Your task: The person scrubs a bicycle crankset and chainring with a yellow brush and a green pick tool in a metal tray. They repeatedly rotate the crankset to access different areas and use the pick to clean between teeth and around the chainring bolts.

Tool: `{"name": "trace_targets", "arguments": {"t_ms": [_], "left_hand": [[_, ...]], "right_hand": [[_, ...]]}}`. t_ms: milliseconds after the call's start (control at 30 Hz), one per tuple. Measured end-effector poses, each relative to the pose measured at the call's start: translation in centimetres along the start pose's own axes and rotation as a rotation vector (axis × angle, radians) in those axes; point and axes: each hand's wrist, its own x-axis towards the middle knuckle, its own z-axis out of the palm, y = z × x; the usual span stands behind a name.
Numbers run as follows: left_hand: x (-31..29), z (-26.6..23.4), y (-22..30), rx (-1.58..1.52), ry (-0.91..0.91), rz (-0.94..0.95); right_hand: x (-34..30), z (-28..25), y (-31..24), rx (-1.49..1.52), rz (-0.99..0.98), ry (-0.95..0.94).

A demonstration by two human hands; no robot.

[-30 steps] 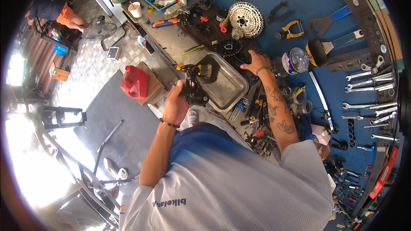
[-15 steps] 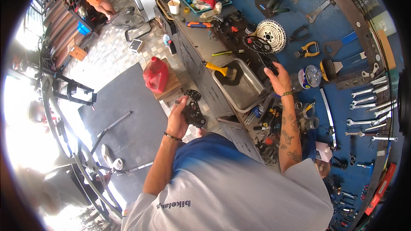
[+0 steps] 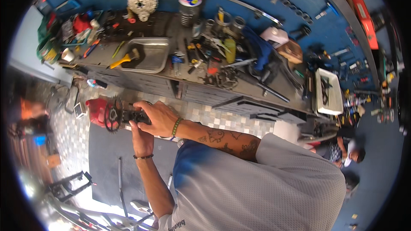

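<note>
A black bicycle crankset with a toothed chainring [image 3: 113, 119] is held out in front of me, above the floor at left of centre. My right hand [image 3: 159, 119] is closed over the black crank arm from above, its fingers curled around it. Below it, my left hand [image 3: 142, 139] is closed on the black parts with its thumb up, close against the right fingers. How many separate black parts sit between the hands cannot be made out. Behind the chainring stands a red jug [image 3: 95, 110], partly covered by it.
The workbench runs across beyond my hands, with a metal tray [image 3: 159, 55], a yellow-handled brush [image 3: 124, 59], a silver cassette [image 3: 142, 3] and a plastic bottle [image 3: 190, 0]. A white bin [image 3: 329, 92] stands at its right end. A dark mat [image 3: 102, 154] covers the floor at left.
My right hand has come off the bench area with the crankset and joined my left hand, which held a black derailleur. The view has turned to the right.
</note>
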Motion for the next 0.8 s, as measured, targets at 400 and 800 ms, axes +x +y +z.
{"name": "trace_targets", "arguments": {"t_ms": [400,800], "left_hand": [[0.7,13.9,-8.6,0.473,-0.191,-0.281],[5.5,34.0,-37.7,1.028,-0.708,0.042]], "right_hand": [[-14.0,-13.6,6.8,0.197,0.251,0.568],[-41.7,-46.0,27.1,-0.321,0.806,0.752]]}}
